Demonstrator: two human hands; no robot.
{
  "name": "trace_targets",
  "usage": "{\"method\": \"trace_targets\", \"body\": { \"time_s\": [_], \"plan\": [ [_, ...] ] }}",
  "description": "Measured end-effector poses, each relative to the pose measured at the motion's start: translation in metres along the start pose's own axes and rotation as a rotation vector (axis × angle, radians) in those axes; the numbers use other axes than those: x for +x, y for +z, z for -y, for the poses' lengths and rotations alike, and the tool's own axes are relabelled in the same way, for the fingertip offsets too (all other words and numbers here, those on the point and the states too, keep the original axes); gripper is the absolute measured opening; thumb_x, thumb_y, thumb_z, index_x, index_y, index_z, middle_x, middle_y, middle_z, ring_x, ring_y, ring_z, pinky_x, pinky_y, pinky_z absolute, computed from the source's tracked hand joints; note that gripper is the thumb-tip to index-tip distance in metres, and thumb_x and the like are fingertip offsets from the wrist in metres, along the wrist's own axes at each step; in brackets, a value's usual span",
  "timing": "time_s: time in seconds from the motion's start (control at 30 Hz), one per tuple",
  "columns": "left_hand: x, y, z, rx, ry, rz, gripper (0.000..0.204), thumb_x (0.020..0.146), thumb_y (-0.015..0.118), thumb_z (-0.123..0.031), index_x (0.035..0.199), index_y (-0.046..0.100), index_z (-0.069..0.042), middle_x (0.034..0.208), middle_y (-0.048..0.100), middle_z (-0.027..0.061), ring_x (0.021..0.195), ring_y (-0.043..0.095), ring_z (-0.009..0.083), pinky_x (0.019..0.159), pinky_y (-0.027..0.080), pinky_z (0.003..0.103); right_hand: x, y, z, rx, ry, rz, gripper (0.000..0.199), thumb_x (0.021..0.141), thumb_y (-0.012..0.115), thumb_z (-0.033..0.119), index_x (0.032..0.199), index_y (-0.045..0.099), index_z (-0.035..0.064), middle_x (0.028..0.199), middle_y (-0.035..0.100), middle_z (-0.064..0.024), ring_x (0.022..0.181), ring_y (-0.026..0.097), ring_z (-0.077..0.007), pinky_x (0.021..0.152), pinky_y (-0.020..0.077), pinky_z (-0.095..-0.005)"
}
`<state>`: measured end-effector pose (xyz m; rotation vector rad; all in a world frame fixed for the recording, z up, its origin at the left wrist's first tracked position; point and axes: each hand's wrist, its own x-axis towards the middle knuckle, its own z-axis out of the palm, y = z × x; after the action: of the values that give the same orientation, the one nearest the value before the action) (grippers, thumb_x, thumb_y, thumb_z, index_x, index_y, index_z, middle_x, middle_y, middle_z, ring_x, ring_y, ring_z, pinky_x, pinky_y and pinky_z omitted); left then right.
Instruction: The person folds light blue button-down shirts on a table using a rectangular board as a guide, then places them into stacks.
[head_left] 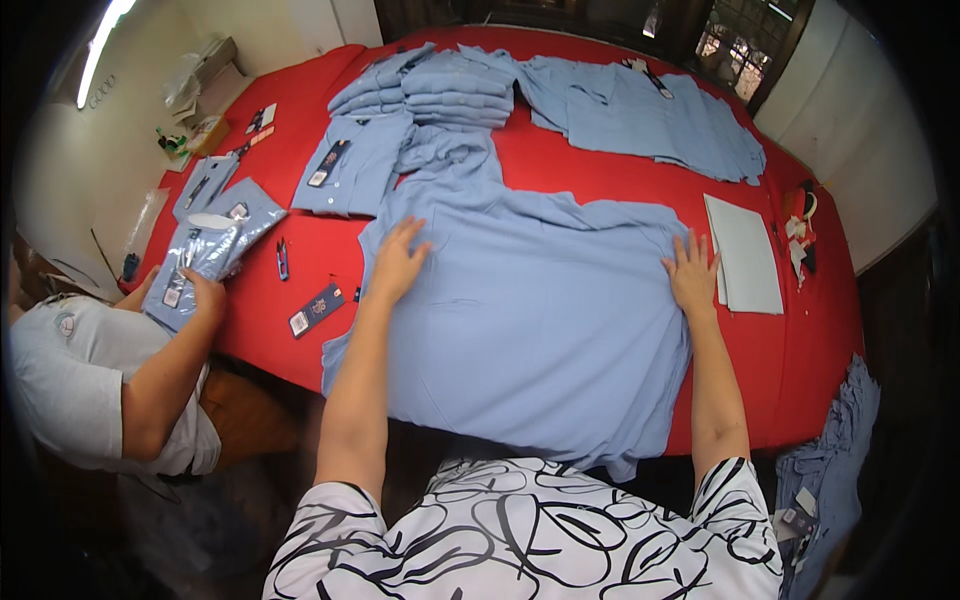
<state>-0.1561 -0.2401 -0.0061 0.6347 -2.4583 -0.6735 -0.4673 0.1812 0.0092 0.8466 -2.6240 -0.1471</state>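
A light blue shirt [530, 310] lies spread face down over the near side of the red table, its lower edge hanging past the front. My left hand [401, 260] rests on its left part, fingers stretched out on the cloth. At the right edge of the shirt my right hand [692, 268] lies flat with spread fingers. Neither hand grips anything. Just right of my right hand are white rectangular sheets [745, 255]. A dark hang tag [317, 310] lies left of the shirt, joined to it by a thin string.
Folded blue shirts [430, 88] are stacked at the back, with one tagged folded shirt [350, 165] before them. More shirts [640, 115] lie flat at the back right. Small thread snips [283, 260] sit on the red cloth [260, 330]. At left, a co-worker handles a bagged shirt [205, 255].
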Motion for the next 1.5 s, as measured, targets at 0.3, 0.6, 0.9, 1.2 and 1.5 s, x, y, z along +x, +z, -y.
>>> {"method": "trace_targets", "body": {
  "time_s": [0.3, 0.6, 0.9, 1.2, 1.5],
  "plan": [
    [-0.213, -0.109, 0.006, 0.404, -0.472, -0.057, 0.042, 0.090, 0.067, -0.030, 0.112, 0.056, 0.003, 0.110, 0.058, 0.0202, 0.106, 0.053, 0.0376, 0.092, 0.042, 0.044, -0.219, -0.109, 0.020, 0.476, 0.698, 0.358, 0.048, 0.083, 0.073, 0.036, 0.111, 0.057, 0.0012, 0.107, 0.056, -0.0158, 0.104, 0.055, -0.0342, 0.087, 0.0447, -0.0448],
    [-0.209, -0.136, -0.004, 0.148, -0.546, -0.069, 0.038, 0.086, 0.065, -0.007, 0.121, 0.052, 0.000, 0.115, 0.058, 0.0203, 0.106, 0.056, 0.0370, 0.094, 0.043, 0.042, -0.264, -0.119, 0.002, 0.334, 0.758, 0.234, 0.021, 0.084, 0.070, 0.016, 0.098, 0.059, 0.0038, 0.110, 0.060, -0.0149, 0.102, 0.056, -0.0350, 0.090, 0.0429, -0.0435],
    [-0.043, -0.019, -0.032, 0.213, 0.080, -0.020, 0.039, 0.094, 0.059, -0.022, 0.130, 0.057, -0.007, 0.140, 0.047, 0.0151, 0.130, 0.042, 0.0377, 0.109, 0.033, 0.047, -0.067, -0.047, 0.046, 0.626, 0.188, -0.206, 0.027, 0.090, 0.060, 0.008, 0.116, 0.063, 0.0033, 0.126, 0.060, -0.0158, 0.122, 0.051, -0.0350, 0.104, 0.0401, -0.0415],
    [0.085, 0.051, 0.005, 0.491, 0.152, 0.088, 0.058, 0.096, 0.051, -0.046, 0.147, 0.042, -0.021, 0.155, 0.036, 0.0068, 0.142, 0.030, 0.0371, 0.116, 0.023, 0.047, 0.086, 0.049, 0.035, 0.286, 0.313, -0.025, 0.062, 0.096, 0.047, 0.049, 0.149, 0.038, 0.0181, 0.158, 0.028, -0.0120, 0.146, 0.023, -0.0314, 0.116, 0.0109, -0.0594],
    [0.123, 0.068, 0.010, 0.557, 0.155, 0.145, 0.060, 0.097, 0.050, -0.044, 0.150, 0.037, -0.020, 0.158, 0.031, 0.0058, 0.142, 0.029, 0.0370, 0.116, 0.022, 0.047, 0.098, 0.055, -0.009, 0.461, 0.398, -0.323, 0.058, 0.091, 0.056, 0.032, 0.144, 0.043, 0.0126, 0.154, 0.034, -0.0136, 0.144, 0.026, -0.0352, 0.116, 0.0190, -0.0529]
  ]
}}
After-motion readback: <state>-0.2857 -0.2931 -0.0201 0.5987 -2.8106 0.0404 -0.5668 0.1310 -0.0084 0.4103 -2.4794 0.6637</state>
